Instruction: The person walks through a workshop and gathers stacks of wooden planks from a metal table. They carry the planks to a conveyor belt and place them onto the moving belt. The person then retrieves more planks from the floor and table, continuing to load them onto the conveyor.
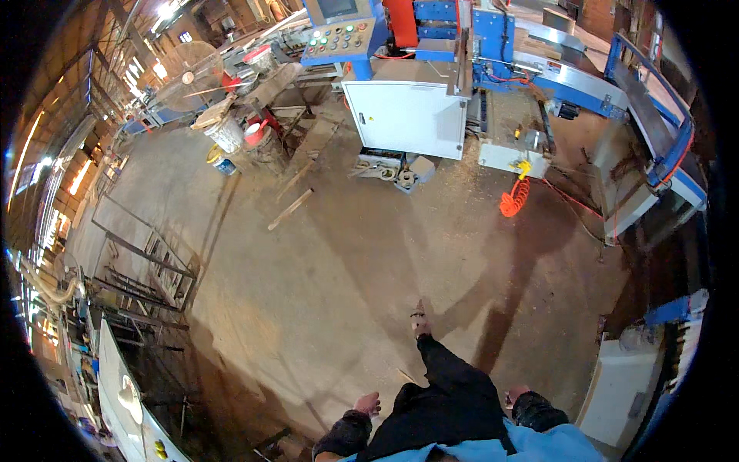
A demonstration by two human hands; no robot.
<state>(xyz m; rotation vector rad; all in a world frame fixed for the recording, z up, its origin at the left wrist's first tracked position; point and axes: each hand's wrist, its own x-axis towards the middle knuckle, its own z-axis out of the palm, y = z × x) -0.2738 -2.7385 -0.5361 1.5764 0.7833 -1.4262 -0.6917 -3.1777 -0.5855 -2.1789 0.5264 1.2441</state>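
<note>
Hanging fingers (374, 402) — black trousers (454, 377) between

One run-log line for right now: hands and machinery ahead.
left hand: no item visible | right hand: no item visible | ahead: blue push-button panel, white cabinet | right of cabinet: coiled orange hose

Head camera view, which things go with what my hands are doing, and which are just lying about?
With your hands:
- left hand, no object visible in it
- right hand, likewise
- dark clothing, nearest, between them

Apparently just lying about:
- wooden strip on the floor
- yellow-and-blue bucket
- metal parts below the white cabinet
- orange coiled hose
</note>
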